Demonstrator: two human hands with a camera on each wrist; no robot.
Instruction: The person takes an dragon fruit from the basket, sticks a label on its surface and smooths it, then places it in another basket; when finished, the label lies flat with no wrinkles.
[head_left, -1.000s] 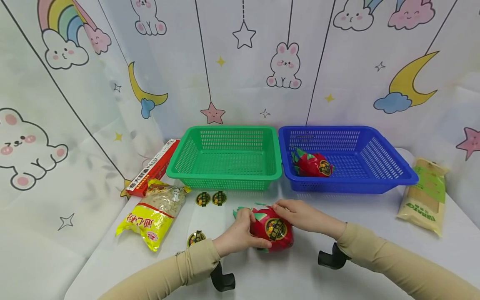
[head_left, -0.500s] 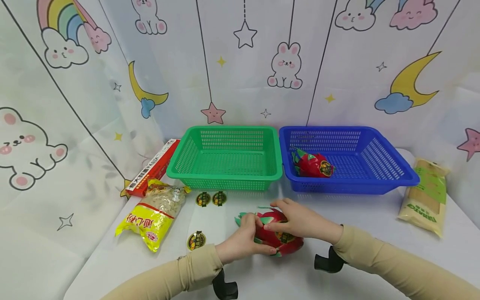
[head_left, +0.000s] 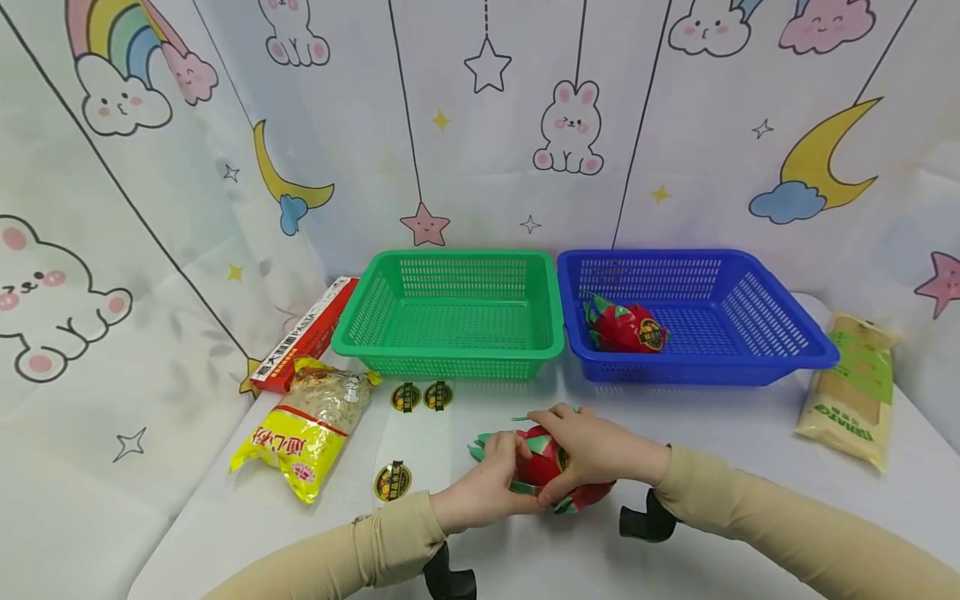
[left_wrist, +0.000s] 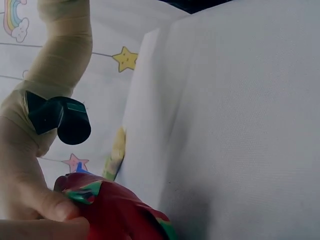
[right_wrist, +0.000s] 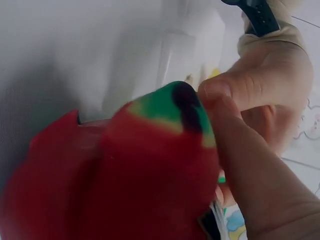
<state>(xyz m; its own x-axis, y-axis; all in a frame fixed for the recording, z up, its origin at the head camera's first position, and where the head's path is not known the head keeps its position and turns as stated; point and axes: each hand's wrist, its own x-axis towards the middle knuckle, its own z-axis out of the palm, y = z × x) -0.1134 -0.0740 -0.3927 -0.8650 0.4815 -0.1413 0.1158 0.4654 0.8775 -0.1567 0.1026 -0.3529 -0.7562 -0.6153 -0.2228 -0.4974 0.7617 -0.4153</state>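
A red dragon fruit (head_left: 534, 467) with green-tipped scales lies on the white table in the head view, between both hands. My left hand (head_left: 486, 490) grips its leafy left end, with curled fingers on top and the thumb low in front. From above and the right, my right hand (head_left: 603, 446) holds the fruit, thumb down its front close to the left thumb. A dark label on the fruit is mostly hidden by the right hand. In the left wrist view the dragon fruit (left_wrist: 117, 207) is cut off by the bottom edge; in the right wrist view the dragon fruit (right_wrist: 150, 175) looms close.
A green basket (head_left: 450, 364) and a blue basket (head_left: 675, 368) stand behind; another dragon fruit (head_left: 626, 329) lies in the blue one. Left are a red pasta box (head_left: 303, 337), a yellow bag (head_left: 311, 425) and a sheet (head_left: 412, 437) with labels (head_left: 392, 481). A beige packet (head_left: 851, 392) lies right.
The fruit has shifted slightly right and turned, so its label no longer faces front. My right hand has moved left and down, its thumb now on the fruit's front. My left hand keeps its grip.
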